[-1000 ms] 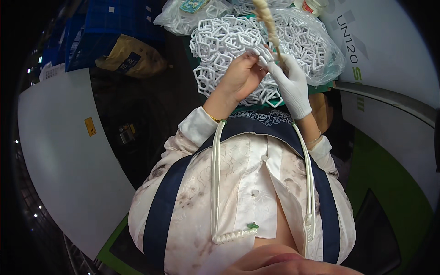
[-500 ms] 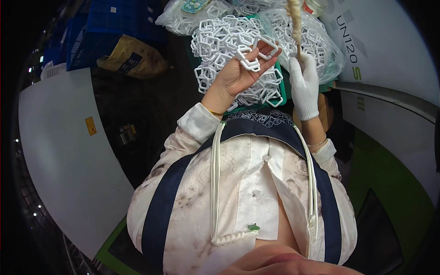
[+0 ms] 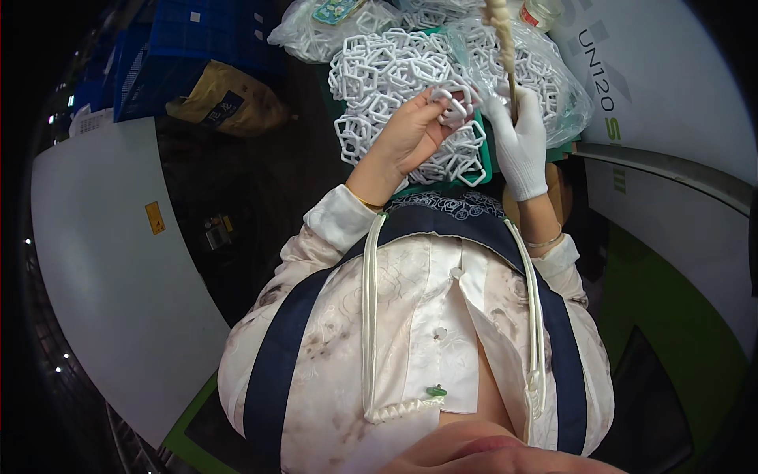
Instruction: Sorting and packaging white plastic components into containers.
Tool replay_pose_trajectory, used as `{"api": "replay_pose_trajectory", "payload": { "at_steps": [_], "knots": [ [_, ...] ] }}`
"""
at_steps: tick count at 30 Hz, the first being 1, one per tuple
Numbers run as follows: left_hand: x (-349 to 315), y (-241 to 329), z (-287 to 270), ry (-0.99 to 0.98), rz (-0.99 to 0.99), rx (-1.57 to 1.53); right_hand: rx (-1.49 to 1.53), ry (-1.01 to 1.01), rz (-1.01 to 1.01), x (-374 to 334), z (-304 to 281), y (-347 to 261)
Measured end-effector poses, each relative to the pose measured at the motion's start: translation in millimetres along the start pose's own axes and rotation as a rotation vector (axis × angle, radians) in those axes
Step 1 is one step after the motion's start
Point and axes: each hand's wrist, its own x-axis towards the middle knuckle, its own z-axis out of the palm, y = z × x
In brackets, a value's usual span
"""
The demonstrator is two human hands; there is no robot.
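My bare left hand (image 3: 412, 136) is closed on a few white angular plastic rings (image 3: 453, 115), pinched between thumb and fingers. Below it lies a heap of similar white rings (image 3: 387, 63) in a green crate (image 3: 483, 158). In a white knitted glove, my right hand (image 3: 521, 146) grips a thin brown stick upright. Its upper part is thickly wrapped in something beige and lumpy (image 3: 500, 35), with the top cut off by the frame edge. The gloved fingertips are close to the rings in my left hand; whether they touch is unclear.
Clear plastic bags of white rings stand behind (image 3: 312, 35) and right of the crate (image 3: 564, 107). A glass jar (image 3: 540, 13) sits at the back right. Blue crates (image 3: 197, 39) and a brown sack (image 3: 229, 103) are at left. Pale machine panels flank me left (image 3: 110, 253) and right (image 3: 679, 79).
My left fingers have curled in and gathered the rings closer together. My right hand has shifted slightly left with the stick, its fingers nearing the rings.
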Motion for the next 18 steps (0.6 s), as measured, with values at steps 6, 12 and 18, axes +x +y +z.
{"api": "replay_pose_trajectory", "payload": {
  "at_steps": [6,12,18],
  "knots": [
    [4.4,6.5,-13.5,-0.136,0.071,-0.242,-0.04,-0.223,0.047,-26.7,3.3,25.4],
    [8.4,15.7,-5.7,-0.088,0.057,-0.265,-0.047,-0.154,0.101,-32.6,-4.0,25.4],
    [21.9,45.3,17.1,0.05,0.479,0.14,-0.02,-0.025,0.049,-43.2,-30.0,39.8]
  ]
}}
